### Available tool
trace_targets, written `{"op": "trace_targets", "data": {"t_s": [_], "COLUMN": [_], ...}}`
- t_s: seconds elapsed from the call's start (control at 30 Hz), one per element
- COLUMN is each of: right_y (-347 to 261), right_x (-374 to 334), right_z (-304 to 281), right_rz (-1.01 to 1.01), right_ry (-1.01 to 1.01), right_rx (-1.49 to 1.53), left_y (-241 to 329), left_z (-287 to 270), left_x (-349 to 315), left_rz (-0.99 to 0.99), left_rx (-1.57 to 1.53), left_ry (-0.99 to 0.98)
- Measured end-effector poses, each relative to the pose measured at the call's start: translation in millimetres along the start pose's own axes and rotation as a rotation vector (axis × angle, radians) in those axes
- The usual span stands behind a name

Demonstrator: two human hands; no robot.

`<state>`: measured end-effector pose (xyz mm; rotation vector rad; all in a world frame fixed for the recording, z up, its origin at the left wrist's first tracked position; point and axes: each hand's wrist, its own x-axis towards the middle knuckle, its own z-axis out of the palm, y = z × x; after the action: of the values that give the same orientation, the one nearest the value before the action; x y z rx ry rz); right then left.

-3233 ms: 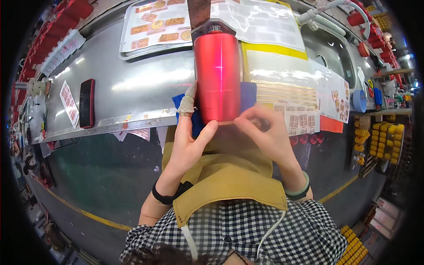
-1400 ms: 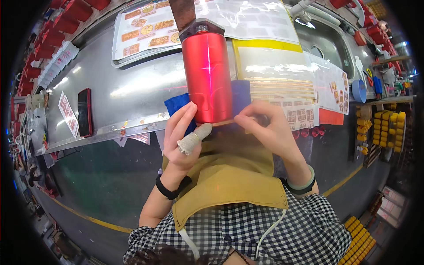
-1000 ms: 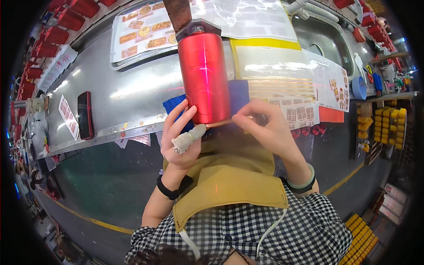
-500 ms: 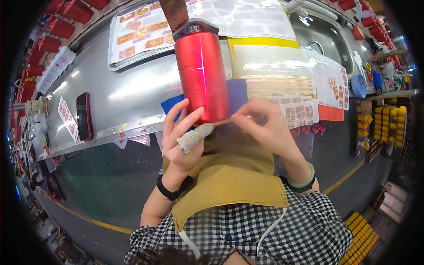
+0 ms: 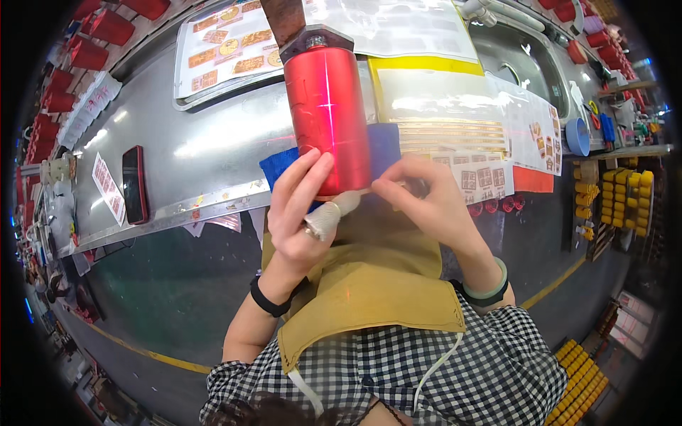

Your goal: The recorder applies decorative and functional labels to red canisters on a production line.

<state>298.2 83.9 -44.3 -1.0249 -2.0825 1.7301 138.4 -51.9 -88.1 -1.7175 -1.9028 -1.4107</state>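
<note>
A shiny red cylinder (image 5: 328, 113) lies lengthwise before me, with a bright cross of light on it. Its far end meets a dark metal bracket (image 5: 315, 37). Two fingers of my left hand (image 5: 295, 213) press on the cylinder's near left side. The thumb, in a pale ribbed finger cover (image 5: 325, 219), lies along the near end, so the hand grips that end. Just right of it, my right hand (image 5: 430, 199) is closed in a pinch. A small pale bit shows at its fingertips, too small to name. A blue cloth (image 5: 386, 145) lies under the cylinder.
Printed sheets (image 5: 231, 46) lie on a tray at the back left. A yellow-edged sheet (image 5: 433, 92) and a sink (image 5: 522, 53) are right. A phone (image 5: 133, 184) lies left on the metal table (image 5: 213, 135). Red cups (image 5: 110, 28) line the far left.
My left hand has shifted slightly right and its thumb has moved up against the cylinder's near end. The thin brown strip between the hands now shows less. My right hand stays nearly in place.
</note>
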Motion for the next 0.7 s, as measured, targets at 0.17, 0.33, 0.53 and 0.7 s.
{"op": "trace_targets", "data": {"t_s": [0.17,0.33,0.53,0.7], "right_y": [1,3,6,0], "right_x": [-1,-1,0,-1], "right_z": [1,-2,1,3], "right_rz": [0.007,-0.013,0.001,0.01], "right_ry": [-0.003,0.009,0.025,0.019], "right_rx": [0.004,0.002,0.006,-0.018], "left_y": [-3,-2,-2,-8], "left_z": [5,-3,1,4], "left_x": [-18,-14,-2,-14], "left_rz": [-0.245,-0.076,0.058,-0.129], "left_rx": [-0.181,-0.027,0.036,-0.2], "left_ry": [0.117,0.056,0.036,0.069]}}
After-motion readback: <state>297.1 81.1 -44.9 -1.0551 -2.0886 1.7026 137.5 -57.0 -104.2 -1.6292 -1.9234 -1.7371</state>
